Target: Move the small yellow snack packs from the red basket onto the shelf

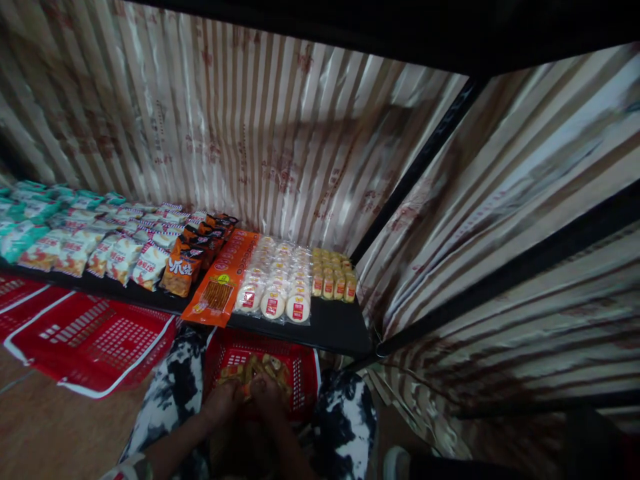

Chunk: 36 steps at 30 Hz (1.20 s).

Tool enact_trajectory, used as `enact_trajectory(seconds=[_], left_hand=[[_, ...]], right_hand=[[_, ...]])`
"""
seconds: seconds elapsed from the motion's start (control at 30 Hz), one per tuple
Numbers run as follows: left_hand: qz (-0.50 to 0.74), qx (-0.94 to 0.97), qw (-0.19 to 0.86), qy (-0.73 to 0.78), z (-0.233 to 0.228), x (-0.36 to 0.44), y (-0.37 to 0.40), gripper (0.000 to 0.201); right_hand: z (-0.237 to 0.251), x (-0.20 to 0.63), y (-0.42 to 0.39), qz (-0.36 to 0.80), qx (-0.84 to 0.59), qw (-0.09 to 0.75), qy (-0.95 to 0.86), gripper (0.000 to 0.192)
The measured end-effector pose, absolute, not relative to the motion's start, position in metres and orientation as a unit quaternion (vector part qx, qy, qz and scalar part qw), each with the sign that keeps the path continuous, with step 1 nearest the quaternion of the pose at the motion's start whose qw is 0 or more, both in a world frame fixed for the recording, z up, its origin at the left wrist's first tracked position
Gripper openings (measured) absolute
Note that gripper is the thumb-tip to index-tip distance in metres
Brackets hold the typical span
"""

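Between my knees stands a red basket holding small yellowish wrapped snacks. My left hand is over the basket's near left part, its fingers curled closed. Close beside it, my right hand is closed too, low among the snacks. A bit of orange shows between the two hands. The dim light and blur hide what the fingers hold.
A black shelf ahead carries round white packs, small yellow packs, an orange bag, brown bags and white bags. Another red basket sits left. Black poles and striped sheeting enclose the space.
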<state>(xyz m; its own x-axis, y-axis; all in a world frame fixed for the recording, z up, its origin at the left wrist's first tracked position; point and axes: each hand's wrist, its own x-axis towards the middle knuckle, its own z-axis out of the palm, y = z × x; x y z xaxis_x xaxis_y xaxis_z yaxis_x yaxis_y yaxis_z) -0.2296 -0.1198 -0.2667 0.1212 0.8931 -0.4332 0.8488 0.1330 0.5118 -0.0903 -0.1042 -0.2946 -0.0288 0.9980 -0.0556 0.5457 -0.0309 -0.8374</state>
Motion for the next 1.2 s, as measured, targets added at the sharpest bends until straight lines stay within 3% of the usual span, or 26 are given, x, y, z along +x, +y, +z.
enact_trajectory(seconds=[0.23, 0.5, 0.63, 1.0, 1.2], left_hand=[[0.092, 0.643, 0.358, 0.671, -0.256, -0.218, -0.111, 0.031], [0.249, 0.667, 0.390, 0.584, -0.206, -0.175, -0.101, 0.032], [0.272, 0.664, 0.418, 0.557, -0.191, -0.159, -0.097, 0.029], [0.261, 0.668, 0.410, 0.564, -0.179, -0.147, -0.093, 0.026], [0.285, 0.661, 0.412, 0.558, -0.185, -0.137, -0.092, 0.029]], right_hand=[[-0.259, -0.085, -0.099, 0.343, -0.649, 0.330, -0.593, 0.019], [-0.212, -0.043, -0.095, 0.337, -0.628, 0.436, -0.549, 0.025], [-0.202, -0.027, -0.089, 0.351, -0.632, 0.455, -0.519, 0.039], [-0.188, -0.017, -0.086, 0.350, -0.615, 0.485, -0.514, 0.034], [-0.181, -0.012, -0.088, 0.396, -0.611, 0.504, -0.464, 0.045]])
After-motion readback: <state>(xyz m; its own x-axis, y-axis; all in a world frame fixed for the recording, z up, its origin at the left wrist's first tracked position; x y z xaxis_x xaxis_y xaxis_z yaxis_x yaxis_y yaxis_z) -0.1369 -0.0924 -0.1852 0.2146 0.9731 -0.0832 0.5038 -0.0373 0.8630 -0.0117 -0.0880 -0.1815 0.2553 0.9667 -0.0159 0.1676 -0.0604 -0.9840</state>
